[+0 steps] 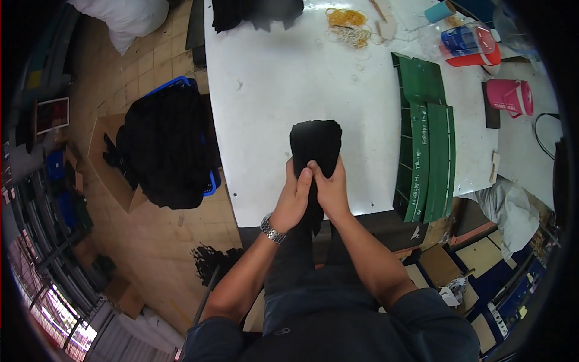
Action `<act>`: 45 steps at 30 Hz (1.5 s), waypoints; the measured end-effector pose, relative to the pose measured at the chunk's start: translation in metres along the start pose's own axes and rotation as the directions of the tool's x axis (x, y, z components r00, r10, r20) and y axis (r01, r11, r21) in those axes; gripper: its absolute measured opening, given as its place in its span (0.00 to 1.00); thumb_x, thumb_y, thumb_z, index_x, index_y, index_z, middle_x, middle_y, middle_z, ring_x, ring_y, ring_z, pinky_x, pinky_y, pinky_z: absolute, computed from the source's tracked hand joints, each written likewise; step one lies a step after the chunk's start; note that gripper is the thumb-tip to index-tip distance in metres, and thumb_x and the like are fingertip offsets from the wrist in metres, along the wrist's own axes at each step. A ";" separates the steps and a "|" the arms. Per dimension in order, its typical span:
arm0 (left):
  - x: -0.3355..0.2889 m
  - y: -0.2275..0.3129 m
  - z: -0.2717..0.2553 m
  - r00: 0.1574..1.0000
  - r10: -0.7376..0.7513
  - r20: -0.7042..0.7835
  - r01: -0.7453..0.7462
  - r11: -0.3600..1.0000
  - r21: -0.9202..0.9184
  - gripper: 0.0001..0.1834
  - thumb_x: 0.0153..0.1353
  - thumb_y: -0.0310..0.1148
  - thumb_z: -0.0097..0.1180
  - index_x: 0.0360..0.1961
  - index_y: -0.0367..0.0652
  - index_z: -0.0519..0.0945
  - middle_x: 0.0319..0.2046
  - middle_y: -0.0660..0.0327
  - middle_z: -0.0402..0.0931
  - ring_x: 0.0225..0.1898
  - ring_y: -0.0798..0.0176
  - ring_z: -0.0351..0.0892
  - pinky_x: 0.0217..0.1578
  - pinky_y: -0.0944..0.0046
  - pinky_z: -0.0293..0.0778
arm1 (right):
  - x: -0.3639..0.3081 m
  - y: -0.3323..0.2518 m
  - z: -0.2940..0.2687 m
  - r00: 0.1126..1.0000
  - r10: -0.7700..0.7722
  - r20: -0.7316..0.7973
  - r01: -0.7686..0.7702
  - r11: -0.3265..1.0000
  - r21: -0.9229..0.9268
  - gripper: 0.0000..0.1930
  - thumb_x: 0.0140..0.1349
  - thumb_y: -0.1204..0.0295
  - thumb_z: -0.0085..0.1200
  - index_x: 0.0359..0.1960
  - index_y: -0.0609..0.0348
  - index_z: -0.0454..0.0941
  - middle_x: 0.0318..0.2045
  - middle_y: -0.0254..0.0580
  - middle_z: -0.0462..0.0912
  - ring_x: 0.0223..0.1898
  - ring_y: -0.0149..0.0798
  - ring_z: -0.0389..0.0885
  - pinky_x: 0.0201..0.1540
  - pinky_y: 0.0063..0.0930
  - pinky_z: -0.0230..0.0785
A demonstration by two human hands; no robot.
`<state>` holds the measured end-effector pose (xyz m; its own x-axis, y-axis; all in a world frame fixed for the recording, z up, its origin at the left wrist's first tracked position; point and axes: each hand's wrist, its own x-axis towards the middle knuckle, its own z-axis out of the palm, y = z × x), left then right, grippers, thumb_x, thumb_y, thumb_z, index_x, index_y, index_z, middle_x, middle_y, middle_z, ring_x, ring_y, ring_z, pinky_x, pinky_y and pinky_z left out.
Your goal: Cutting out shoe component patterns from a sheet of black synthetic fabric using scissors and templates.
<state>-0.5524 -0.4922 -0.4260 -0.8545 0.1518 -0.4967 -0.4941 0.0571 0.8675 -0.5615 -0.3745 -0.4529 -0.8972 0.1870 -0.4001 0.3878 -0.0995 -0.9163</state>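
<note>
Over the near edge of the white table [265, 139], a flat bundle of black fabric [316, 142] is gripped between both my hands. Its wide end points away from me, and a narrower part hangs down below my hands. The exact kind of garment cannot be made out. My left hand [297, 192] is closed round the left side, thumb on top. From the right, my right hand [329, 186] is wrapped round the bundle with its thumb pressing the upper face. The fingers underneath are hidden.
Right on the table lie green divided trays [422, 139]; beyond are yellow and white rubber bands [350, 27] and a pink mug [509, 96]. More black fabric [256, 12] lies at the far edge. Left, a blue basket [209, 184] holds a black heap [163, 145] beside a cardboard box [108, 175].
</note>
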 end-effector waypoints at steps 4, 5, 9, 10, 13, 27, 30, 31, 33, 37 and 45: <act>-0.006 0.000 -0.006 0.984 0.005 0.175 0.017 0.992 -0.124 0.41 0.82 0.52 0.32 0.79 0.31 0.35 0.77 0.42 0.48 0.79 0.51 0.48 0.76 0.59 0.45 | -0.001 -0.009 0.004 0.999 0.031 -0.020 -0.029 0.998 0.061 0.28 0.68 0.64 0.66 0.63 0.68 0.71 0.54 0.50 0.83 0.56 0.42 0.81 0.62 0.35 0.70; -0.007 -0.002 -0.009 0.974 0.019 0.225 0.011 0.991 -0.131 0.43 0.82 0.52 0.33 0.79 0.32 0.31 0.78 0.43 0.45 0.80 0.52 0.46 0.77 0.59 0.44 | -0.002 -0.009 0.002 0.997 0.077 -0.032 -0.071 0.987 0.142 0.28 0.68 0.63 0.66 0.63 0.68 0.71 0.54 0.50 0.83 0.56 0.42 0.81 0.62 0.35 0.70; -0.009 -0.011 -0.012 0.968 0.021 0.249 0.015 0.990 -0.142 0.43 0.81 0.49 0.38 0.79 0.33 0.31 0.78 0.44 0.44 0.80 0.53 0.45 0.77 0.59 0.43 | -0.005 -0.010 0.001 0.999 0.000 -0.044 0.002 0.999 0.043 0.29 0.68 0.61 0.66 0.62 0.69 0.71 0.54 0.50 0.83 0.56 0.42 0.80 0.62 0.36 0.70; -0.009 -0.012 -0.011 0.971 0.052 0.234 -0.022 0.991 -0.129 0.44 0.81 0.47 0.41 0.79 0.34 0.31 0.78 0.44 0.45 0.79 0.53 0.45 0.76 0.59 0.44 | -0.004 -0.012 0.001 0.999 0.004 -0.042 -0.002 0.999 0.043 0.29 0.68 0.61 0.66 0.62 0.69 0.71 0.54 0.50 0.83 0.56 0.42 0.80 0.62 0.36 0.70; -0.002 -0.015 -0.010 0.972 0.073 0.224 -0.044 0.991 -0.128 0.44 0.80 0.45 0.46 0.79 0.35 0.33 0.77 0.44 0.48 0.79 0.54 0.48 0.75 0.58 0.48 | -0.002 -0.014 0.001 0.999 0.030 -0.016 -0.031 0.999 -0.031 0.32 0.70 0.56 0.64 0.63 0.70 0.70 0.55 0.53 0.81 0.57 0.43 0.80 0.62 0.37 0.70; 0.019 -0.013 -0.004 0.991 -0.010 0.130 0.021 0.996 -0.088 0.43 0.73 0.36 0.60 0.78 0.34 0.48 0.67 0.50 0.70 0.66 0.62 0.69 0.67 0.61 0.65 | 0.001 0.011 -0.005 0.992 0.110 0.066 -0.106 0.993 -0.050 0.48 0.73 0.30 0.15 0.74 0.64 0.48 0.69 0.58 0.67 0.70 0.51 0.68 0.73 0.39 0.57; 0.023 -0.016 -0.005 0.991 -0.020 0.135 0.037 0.992 -0.123 0.41 0.73 0.35 0.61 0.77 0.34 0.51 0.66 0.51 0.71 0.64 0.63 0.71 0.66 0.62 0.67 | 0.000 0.010 -0.006 0.989 0.109 0.103 -0.101 0.992 -0.077 0.48 0.72 0.29 0.15 0.75 0.62 0.47 0.70 0.58 0.66 0.71 0.52 0.68 0.73 0.40 0.55; 0.025 -0.019 -0.005 0.989 -0.037 0.144 0.063 0.981 -0.184 0.40 0.73 0.34 0.61 0.76 0.33 0.53 0.66 0.52 0.71 0.64 0.64 0.71 0.65 0.62 0.68 | 0.001 0.010 -0.008 0.989 0.108 0.102 -0.100 0.992 -0.077 0.48 0.72 0.29 0.15 0.75 0.62 0.47 0.70 0.58 0.66 0.71 0.52 0.68 0.73 0.40 0.55; 0.027 -0.023 -0.006 0.988 -0.044 0.150 0.076 0.973 -0.217 0.38 0.72 0.34 0.62 0.75 0.33 0.56 0.66 0.53 0.71 0.63 0.65 0.72 0.65 0.62 0.69 | 0.001 0.009 -0.011 0.990 0.079 0.113 -0.053 0.975 -0.214 0.47 0.74 0.31 0.18 0.75 0.64 0.47 0.68 0.59 0.68 0.69 0.58 0.69 0.73 0.49 0.52; 0.029 -0.029 -0.013 0.976 -0.096 0.195 0.158 0.930 -0.332 0.31 0.71 0.32 0.62 0.70 0.33 0.66 0.62 0.55 0.75 0.62 0.64 0.73 0.65 0.62 0.68 | -0.006 0.009 -0.020 0.989 0.071 0.128 -0.008 0.898 -0.440 0.46 0.75 0.35 0.25 0.75 0.68 0.47 0.66 0.61 0.68 0.67 0.61 0.67 0.70 0.57 0.48; 0.007 -0.026 -0.023 0.946 -0.263 0.189 0.322 0.817 -0.479 0.26 0.72 0.36 0.59 0.64 0.35 0.68 0.53 0.49 0.81 0.45 0.57 0.86 0.45 0.56 0.84 | 0.063 0.011 -0.069 0.891 -0.264 0.370 0.396 0.849 -0.350 0.24 0.77 0.56 0.46 0.59 0.66 0.74 0.52 0.58 0.78 0.55 0.52 0.78 0.58 0.44 0.69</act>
<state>-0.5493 -0.5153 -0.4525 -0.6486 0.3149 -0.6929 -0.7555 -0.3771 0.5358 -0.5988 -0.2967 -0.4895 -0.9797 -0.1683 -0.1087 0.0474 0.3320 -0.9421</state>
